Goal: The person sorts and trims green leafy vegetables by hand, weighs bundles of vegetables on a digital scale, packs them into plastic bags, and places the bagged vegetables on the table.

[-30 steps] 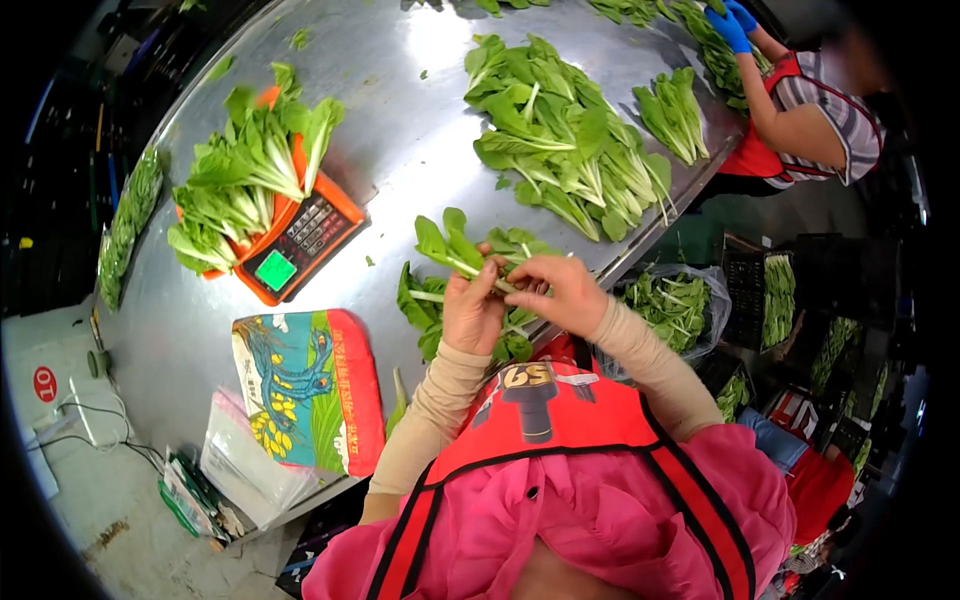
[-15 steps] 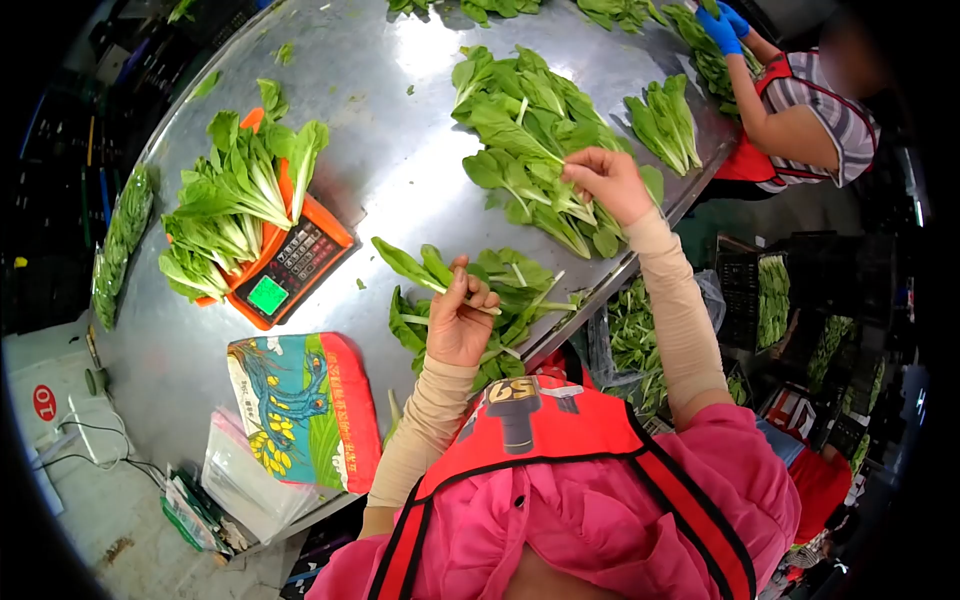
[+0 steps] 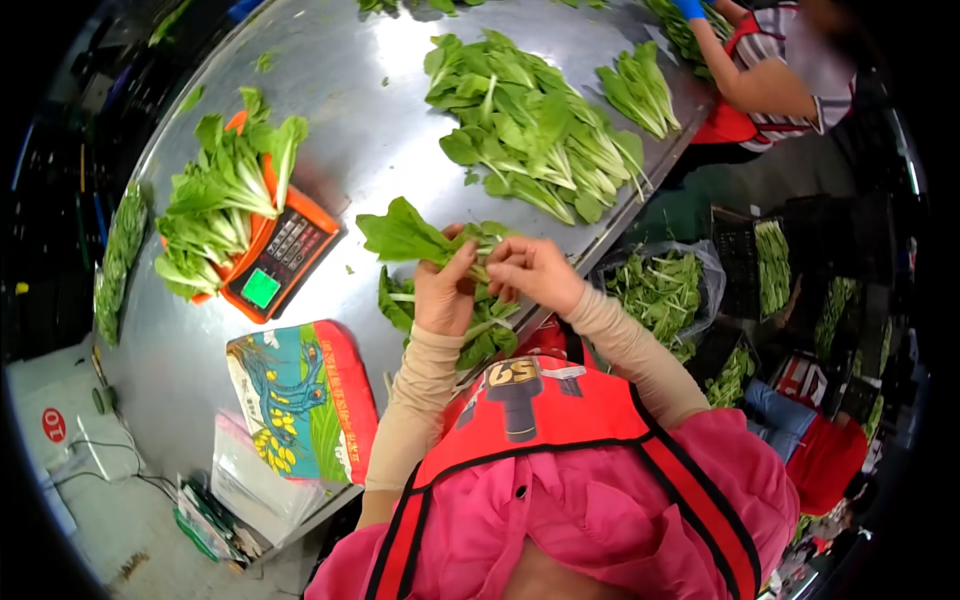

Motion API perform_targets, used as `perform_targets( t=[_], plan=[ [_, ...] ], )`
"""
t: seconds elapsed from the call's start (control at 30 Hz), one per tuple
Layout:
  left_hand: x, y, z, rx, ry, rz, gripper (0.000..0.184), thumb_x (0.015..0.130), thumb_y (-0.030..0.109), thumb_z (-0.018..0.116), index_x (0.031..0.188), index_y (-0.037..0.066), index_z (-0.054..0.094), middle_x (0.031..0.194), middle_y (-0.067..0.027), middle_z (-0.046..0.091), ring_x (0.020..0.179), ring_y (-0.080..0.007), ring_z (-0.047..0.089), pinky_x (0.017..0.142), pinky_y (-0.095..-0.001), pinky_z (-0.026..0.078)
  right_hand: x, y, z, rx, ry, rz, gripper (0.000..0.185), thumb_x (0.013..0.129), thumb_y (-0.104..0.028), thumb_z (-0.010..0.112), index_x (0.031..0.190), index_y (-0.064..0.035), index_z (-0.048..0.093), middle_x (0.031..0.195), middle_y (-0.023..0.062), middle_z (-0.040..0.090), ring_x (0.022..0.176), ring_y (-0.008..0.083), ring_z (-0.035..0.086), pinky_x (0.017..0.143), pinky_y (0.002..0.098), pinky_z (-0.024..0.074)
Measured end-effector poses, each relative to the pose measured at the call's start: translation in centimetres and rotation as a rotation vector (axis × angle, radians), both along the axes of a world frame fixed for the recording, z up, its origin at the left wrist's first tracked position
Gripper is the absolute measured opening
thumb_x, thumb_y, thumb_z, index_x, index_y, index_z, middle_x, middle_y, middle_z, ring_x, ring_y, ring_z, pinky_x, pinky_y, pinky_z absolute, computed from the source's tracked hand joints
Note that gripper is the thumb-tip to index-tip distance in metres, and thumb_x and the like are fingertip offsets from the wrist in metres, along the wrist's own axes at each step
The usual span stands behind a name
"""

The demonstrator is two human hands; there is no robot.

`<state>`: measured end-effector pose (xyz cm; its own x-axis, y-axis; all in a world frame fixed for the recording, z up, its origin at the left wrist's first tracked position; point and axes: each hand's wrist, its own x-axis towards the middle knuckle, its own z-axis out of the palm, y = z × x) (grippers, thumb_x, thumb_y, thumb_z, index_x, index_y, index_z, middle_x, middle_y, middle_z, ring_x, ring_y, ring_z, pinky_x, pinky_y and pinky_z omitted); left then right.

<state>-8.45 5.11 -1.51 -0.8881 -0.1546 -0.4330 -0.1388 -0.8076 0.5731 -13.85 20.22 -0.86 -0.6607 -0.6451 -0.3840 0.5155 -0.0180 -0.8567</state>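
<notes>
Person's left hand [image 3: 447, 290]: fingers closed on a leafy green sprig [image 3: 405, 232], which lies over the near part of the surface [image 3: 380, 150], its leaves toward the left and its stem end toward the right. Right hand [image 3: 533, 272]: just beside the left, fingers bent and narrow at the stem end; whether they grip it cannot be told. Loose greens [image 3: 488, 345]: on the surface, beneath and nearer than the hands, partly hidden by them. Large heap of greens [image 3: 540, 120]: far side, beyond the right hand, leaves mostly to the far left. Small bunch [image 3: 640, 90]: right of the heap, near the edge. Orange scale [image 3: 285, 255]: left, dark keypad and lit green display, bearing a pile of greens [image 3: 215, 215]. Printed bag [image 3: 300, 400]: near left, flat, blue, green and red, partly over clear plastic bags [image 3: 255, 490]. Packed greens [image 3: 120, 260]: far left edge, in clear wrap. Clear-lined container [image 3: 712, 285]: right, off the surface, filled with greens. Co-worker [image 3: 770, 90]: far right, striped sleeve, blue glove [image 3: 690, 8] at further greens.
</notes>
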Motion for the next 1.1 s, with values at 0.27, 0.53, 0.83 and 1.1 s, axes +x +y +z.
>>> perform_targets(
  t=[0.27,0.53,0.83,1.1],
  plan=[
    [0.2,0.1,-0.1,0.187,-0.040,0.009,0.029,0.083,0.005,0.060,0.111,0.006,0.049,0.095,-0.0056,0.056,0.072,-0.0133,0.052,0.062,-0.0276,0.045,-9.7,6.0,-5.8,1.142,1.426,-0.248,0.025,0.072,-0.017,0.069,0.087,-0.0008,0.057,0.071,0.0144,0.060,0.068,0.0319,0.059,0.062,0.0366,0.0474],
    [0.1,-0.1,-0.7,0.233,-0.003,0.000,0.028,0.085,0.005,0.057,0.112,0.005,0.048,0.093,-0.0066,0.053,0.065,-0.0106,0.047,0.057,-0.0257,0.040,-11.4,9.5,2.5,0.459,0.314,-0.085,0.022,0.078,-0.010,0.068,0.091,0.0024,0.056,0.071,0.0053,0.060,0.062,0.0108,0.057,0.054,0.0235,0.0468],
    [2.1,0.6,0.1,0.185,0.057,0.029,0.031,0.083,0.003,0.060,0.112,0.005,0.048,0.095,-0.0085,0.057,0.070,-0.0128,0.052,0.062,-0.0281,0.045,-4.3,5.0,3.1,-0.048,-0.029,-0.154,0.024,0.076,-0.004,0.068,0.092,-0.0051,0.050,0.068,0.0018,0.057,0.055,0.0097,0.054,0.051,0.0219,0.0446],
    [3.0,0.8,0.4,0.039,0.171,-0.008,0.034,0.083,0.007,0.060,0.115,0.005,0.047,0.108,-0.0069,0.057,0.092,-0.0176,0.056,0.077,-0.0325,0.046,2.3,-0.8,3.0,0.360,0.737,-0.028,0.027,0.071,0.000,0.067,0.093,-0.0008,0.051,0.072,0.0071,0.058,0.060,0.0139,0.056,0.053,0.0250,0.0445]
  ],
)
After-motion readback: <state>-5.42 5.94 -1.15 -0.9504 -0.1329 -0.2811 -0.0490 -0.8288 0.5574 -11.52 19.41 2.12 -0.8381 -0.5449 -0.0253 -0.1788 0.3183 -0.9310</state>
